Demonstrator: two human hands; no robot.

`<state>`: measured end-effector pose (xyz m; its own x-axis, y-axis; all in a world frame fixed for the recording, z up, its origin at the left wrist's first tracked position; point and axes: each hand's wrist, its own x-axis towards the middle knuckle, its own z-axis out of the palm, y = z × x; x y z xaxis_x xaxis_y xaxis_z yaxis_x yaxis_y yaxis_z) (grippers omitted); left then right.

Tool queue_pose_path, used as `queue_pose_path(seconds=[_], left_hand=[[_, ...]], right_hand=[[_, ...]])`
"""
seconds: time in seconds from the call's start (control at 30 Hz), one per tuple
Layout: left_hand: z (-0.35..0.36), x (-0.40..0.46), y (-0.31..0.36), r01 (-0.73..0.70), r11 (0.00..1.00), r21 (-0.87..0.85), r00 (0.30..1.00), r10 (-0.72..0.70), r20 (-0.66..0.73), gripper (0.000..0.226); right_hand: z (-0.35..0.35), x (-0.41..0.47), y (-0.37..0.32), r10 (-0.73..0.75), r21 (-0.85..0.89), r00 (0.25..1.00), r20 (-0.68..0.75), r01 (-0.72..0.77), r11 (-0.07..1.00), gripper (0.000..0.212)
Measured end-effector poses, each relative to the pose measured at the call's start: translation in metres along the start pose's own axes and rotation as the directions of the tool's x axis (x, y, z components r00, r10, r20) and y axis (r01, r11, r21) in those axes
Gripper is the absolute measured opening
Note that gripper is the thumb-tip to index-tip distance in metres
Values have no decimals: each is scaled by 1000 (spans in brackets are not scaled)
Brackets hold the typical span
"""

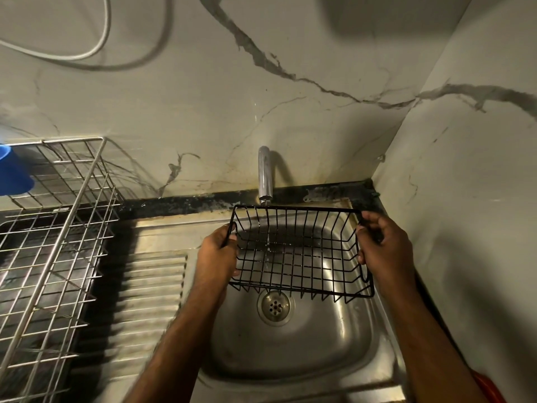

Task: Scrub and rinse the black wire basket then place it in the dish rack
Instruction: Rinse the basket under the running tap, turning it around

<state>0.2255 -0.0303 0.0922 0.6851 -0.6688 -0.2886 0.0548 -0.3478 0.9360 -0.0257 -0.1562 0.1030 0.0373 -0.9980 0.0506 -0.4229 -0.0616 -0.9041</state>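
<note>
Currently I see left hand [216, 253] and right hand [383, 245] gripping the black wire basket [299, 251] ends under the tap [265, 173]; wet wire may slip from curled fingers

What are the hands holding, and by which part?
Both hold the basket over the sink: left hand grips its left end, right hand its right end.

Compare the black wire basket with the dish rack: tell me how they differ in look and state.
The black wire basket has dark wire; the dish rack has pale, silvery wire. The basket is held up over the sink, gripped by the left hand and the right hand under a thin stream from the tap; the rack stands on the counter, untouched. The basket looks smaller. Both are open wire grids.
</note>
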Motion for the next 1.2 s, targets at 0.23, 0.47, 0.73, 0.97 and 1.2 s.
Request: queue_pose_path(seconds=[0.23, 0.47, 0.73, 0.97, 1.2], left_hand=[[-2, -2, 1, -8, 1000, 9, 1000, 8, -5, 22], [3, -1, -1, 4, 995, 104, 1000, -4, 6, 29], [11, -4, 1, -12, 992, 126, 999, 7, 36, 33], [9, -5, 4, -14, 991, 134, 1000, 12, 17, 32], [7, -6, 4, -19, 991, 135, 1000, 17, 16, 31]], right_hand=[[1, -2, -4, -10, -8, 1000, 3, 10, 1000, 29], [-6, -3, -10, 8, -34, 999, -49, -10, 999, 32], [-15, -5, -9, 37, -31, 998, -58, -39, 999, 30], [-11, -4, -11, 27, -29, 998, -51, -29, 999, 31], [-10, -5, -12, 38, -14, 999, -34, -38, 999, 32]])
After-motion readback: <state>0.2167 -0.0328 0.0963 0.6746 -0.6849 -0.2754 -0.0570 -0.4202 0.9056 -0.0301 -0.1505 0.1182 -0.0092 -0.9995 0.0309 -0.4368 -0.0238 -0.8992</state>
